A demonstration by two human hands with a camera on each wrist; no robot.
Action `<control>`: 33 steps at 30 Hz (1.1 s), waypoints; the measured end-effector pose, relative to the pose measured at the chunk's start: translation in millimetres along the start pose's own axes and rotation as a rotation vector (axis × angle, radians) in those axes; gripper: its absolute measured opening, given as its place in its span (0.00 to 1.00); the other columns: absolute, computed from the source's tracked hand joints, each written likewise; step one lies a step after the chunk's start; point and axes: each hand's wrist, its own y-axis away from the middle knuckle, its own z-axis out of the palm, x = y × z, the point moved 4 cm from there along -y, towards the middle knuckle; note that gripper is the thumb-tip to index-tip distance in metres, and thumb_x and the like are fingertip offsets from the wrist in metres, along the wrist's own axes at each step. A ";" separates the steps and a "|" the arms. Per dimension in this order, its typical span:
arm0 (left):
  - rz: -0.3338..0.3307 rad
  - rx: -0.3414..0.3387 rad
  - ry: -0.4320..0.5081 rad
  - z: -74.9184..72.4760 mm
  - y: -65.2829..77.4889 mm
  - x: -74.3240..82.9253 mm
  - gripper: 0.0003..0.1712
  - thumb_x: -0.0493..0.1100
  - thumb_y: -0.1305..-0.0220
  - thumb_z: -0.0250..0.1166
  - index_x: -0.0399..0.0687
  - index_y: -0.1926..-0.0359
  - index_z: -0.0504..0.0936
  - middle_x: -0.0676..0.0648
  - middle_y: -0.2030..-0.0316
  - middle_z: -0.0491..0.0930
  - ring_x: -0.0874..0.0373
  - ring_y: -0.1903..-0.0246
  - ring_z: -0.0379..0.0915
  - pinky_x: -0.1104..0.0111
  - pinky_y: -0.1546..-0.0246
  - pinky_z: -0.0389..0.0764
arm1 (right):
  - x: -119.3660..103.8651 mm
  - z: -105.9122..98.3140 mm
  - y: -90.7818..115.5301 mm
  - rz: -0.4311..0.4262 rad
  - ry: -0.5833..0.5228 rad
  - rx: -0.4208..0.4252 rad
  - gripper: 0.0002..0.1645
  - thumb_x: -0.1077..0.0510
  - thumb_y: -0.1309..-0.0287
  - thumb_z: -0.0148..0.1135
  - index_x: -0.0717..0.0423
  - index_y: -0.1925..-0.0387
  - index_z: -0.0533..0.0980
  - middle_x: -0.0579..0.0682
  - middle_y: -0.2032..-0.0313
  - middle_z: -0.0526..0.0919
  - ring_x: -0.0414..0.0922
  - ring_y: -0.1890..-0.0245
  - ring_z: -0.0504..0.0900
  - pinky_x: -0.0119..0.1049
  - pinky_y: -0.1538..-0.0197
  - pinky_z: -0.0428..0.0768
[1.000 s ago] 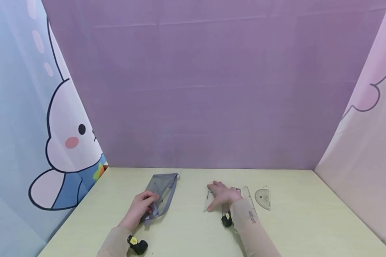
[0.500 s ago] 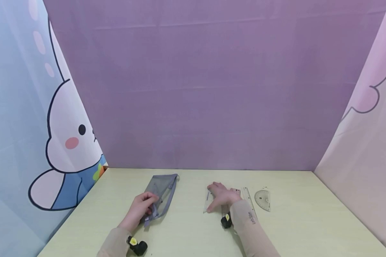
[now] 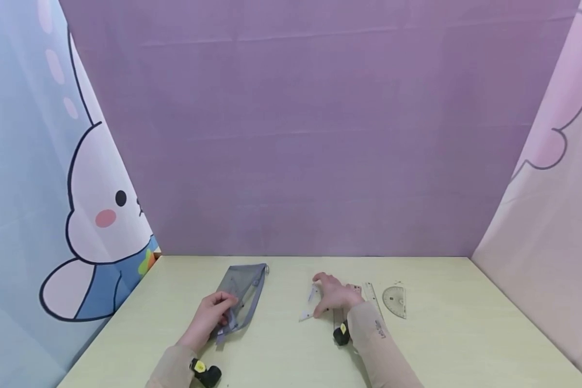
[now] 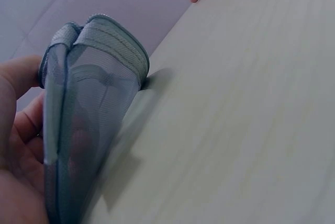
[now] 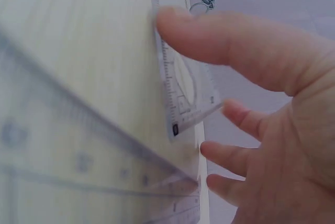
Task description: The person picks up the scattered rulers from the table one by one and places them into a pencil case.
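Note:
My left hand [image 3: 212, 315] grips a grey mesh zip pouch [image 3: 246, 288] by its near side, thumb and fingers pinching the edge. In the left wrist view the zipped end of the pouch [image 4: 104, 51] bulges a little, raised from the table. My right hand [image 3: 333, 296] pinches a clear plastic set square [image 5: 168, 80] between thumb and fingertips. The set square is tilted up, one corner pointing towards me. Under and beside the right hand lie clear rulers, one long ruler [image 3: 372, 296] partly hidden by the sleeve.
A clear protractor [image 3: 395, 303] lies flat to the right of the rulers. The pale table [image 3: 281, 350] ends at a purple cloth backdrop [image 3: 296, 161]. Printed cloth walls [image 3: 104, 178] stand at both sides. Each wrist wears a small black camera [image 3: 208, 373].
The set square under my right hand has tipped up from flat on the table, its near corner shifting slightly left. My left hand and the pouch stay in place.

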 end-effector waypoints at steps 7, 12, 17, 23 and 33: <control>0.004 -0.003 0.007 0.3 0.3 -0.2 0.10 0.42 0.41 0.67 0.37 0.65 0.81 0.48 0.70 0.77 0.59 0.76 0.68 0.69 0.77 0.73 | 0.9 -1.0 -2.0 -0.039 -0.036 0.046 0.51 0.60 0.71 0.81 0.52 0.40 0.65 0.54 0.41 0.71 0.56 0.40 0.67 0.71 0.43 0.52; 0.009 -0.002 0.006 0.4 0.4 -0.1 0.10 0.42 0.41 0.67 0.37 0.65 0.81 0.49 0.70 0.77 0.59 0.76 0.68 0.69 0.77 0.73 | -1.4 -0.9 -0.4 -0.056 -0.063 0.044 0.52 0.61 0.69 0.80 0.54 0.38 0.64 0.51 0.43 0.71 0.54 0.43 0.65 0.64 0.45 0.61; 0.012 -0.004 0.004 0.2 0.9 0.1 0.11 0.42 0.41 0.67 0.36 0.64 0.81 0.49 0.70 0.77 0.59 0.76 0.68 0.69 0.77 0.73 | -5.7 -1.5 2.6 -0.056 -0.079 0.026 0.51 0.63 0.67 0.79 0.54 0.38 0.64 0.47 0.50 0.74 0.50 0.49 0.67 0.59 0.49 0.66; 0.010 -0.005 0.008 0.0 0.9 -0.7 0.10 0.41 0.42 0.67 0.37 0.65 0.81 0.49 0.71 0.77 0.59 0.77 0.68 0.69 0.77 0.73 | -9.5 -2.1 5.5 -0.062 -0.059 0.028 0.51 0.62 0.67 0.78 0.53 0.36 0.66 0.43 0.59 0.75 0.46 0.56 0.69 0.54 0.52 0.66; 0.008 -0.012 0.005 0.4 0.5 0.1 0.10 0.42 0.41 0.67 0.37 0.65 0.81 0.49 0.70 0.77 0.59 0.76 0.68 0.69 0.77 0.73 | -10.3 -1.7 3.9 -0.127 -0.162 0.047 0.47 0.70 0.60 0.69 0.60 0.34 0.65 0.51 0.56 0.75 0.46 0.63 0.73 0.40 0.61 0.72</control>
